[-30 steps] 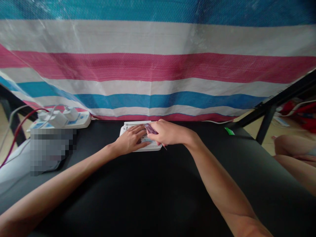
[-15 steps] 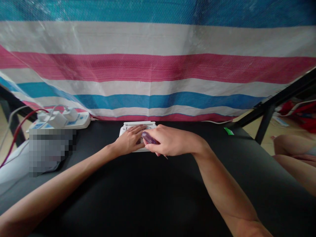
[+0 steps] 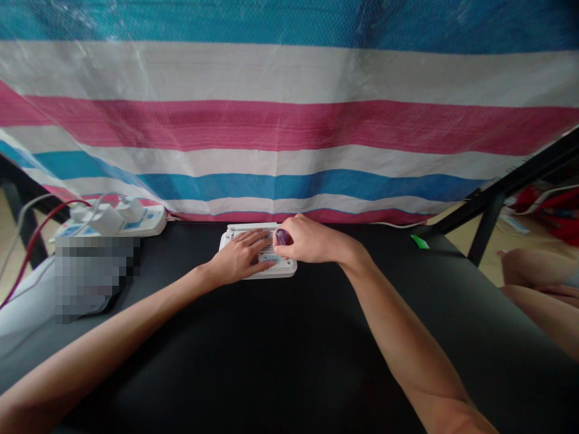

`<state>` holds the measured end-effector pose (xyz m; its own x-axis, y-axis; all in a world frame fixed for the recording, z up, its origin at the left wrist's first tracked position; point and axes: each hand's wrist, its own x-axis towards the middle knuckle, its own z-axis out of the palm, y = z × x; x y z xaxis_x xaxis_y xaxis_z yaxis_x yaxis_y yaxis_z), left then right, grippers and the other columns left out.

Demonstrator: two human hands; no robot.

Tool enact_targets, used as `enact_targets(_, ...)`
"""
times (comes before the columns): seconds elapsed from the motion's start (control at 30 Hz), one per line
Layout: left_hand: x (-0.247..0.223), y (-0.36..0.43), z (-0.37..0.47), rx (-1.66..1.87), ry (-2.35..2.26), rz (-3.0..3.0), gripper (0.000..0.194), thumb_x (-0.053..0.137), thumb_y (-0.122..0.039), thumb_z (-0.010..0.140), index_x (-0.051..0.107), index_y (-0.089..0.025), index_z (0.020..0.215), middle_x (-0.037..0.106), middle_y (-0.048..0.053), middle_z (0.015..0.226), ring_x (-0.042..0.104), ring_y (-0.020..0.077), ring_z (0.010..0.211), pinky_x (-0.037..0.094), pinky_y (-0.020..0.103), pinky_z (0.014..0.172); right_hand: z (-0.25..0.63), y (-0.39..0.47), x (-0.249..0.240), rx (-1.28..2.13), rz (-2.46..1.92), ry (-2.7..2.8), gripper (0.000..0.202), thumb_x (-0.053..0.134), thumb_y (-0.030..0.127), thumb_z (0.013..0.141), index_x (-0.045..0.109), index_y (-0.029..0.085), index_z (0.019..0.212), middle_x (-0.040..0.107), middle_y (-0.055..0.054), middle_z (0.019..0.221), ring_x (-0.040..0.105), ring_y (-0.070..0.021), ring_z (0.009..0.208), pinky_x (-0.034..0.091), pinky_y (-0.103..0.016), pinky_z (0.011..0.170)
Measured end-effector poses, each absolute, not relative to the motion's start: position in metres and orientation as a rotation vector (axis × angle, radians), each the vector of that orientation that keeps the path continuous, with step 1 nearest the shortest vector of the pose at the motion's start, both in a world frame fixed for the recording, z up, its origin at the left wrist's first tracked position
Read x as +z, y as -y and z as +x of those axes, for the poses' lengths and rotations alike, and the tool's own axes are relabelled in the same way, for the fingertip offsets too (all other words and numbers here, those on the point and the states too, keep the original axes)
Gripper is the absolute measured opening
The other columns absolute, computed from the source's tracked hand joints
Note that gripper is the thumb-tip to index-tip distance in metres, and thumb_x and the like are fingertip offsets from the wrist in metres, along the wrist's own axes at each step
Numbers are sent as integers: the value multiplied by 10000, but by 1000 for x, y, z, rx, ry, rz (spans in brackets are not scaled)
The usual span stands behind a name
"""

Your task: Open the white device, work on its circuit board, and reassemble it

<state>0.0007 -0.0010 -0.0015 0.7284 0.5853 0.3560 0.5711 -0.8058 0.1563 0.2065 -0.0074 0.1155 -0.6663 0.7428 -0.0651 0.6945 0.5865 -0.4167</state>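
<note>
A white router with a slotted, vented face lies flat on the black table, a white antenna bar along its far edge. My left hand rests on the router's left and middle part, fingers stretched out and thumb apart, gripping nothing. Over the router's right side, my right hand is closed around the purple handle of a screwdriver. The handle's end points up toward me. The shaft and tip are hidden behind the fingers, so I cannot tell whether it touches a screw.
A white power strip with several plugs and cables stands at the back left, beside a blurred-out dark item. A small green packet lies at the right. Behind the table hangs a striped sheet. Another person's legs show at far right.
My right hand has moved slightly away from me and turned the screwdriver more upright, uncovering the router's near right corner. The left hand has stayed put.
</note>
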Motion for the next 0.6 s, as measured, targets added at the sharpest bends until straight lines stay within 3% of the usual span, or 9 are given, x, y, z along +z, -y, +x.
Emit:
enact_targets(0.1,-3,0,0,601,-980,2893,529,464,-539,998,570,-139,1328,575,180,1400,522,323,1339,428,497,1128,208,4,116,693,-1252,2655,175,563,154,741,572,147,567,608,-25,548,483,-98,538,309,-238,524)
enact_targets(0.37,-1,0,0,562,-995,2878,549,463,-538,999,549,-140,1367,547,173,1440,502,318,1361,422,489,1138,219,3,121,1117,-1372,2408,157,555,127,741,657,145,623,704,-55,615,681,-177,584,461,-207,488)
enact_targets(0.6,-1,0,0,542,-982,2887,559,439,-535,1009,561,-112,1354,543,185,1441,509,329,1352,422,508,1133,221,-5,114,1271,-1345,2452,109,601,137,751,687,135,684,730,-70,661,714,-187,632,547,-224,537)
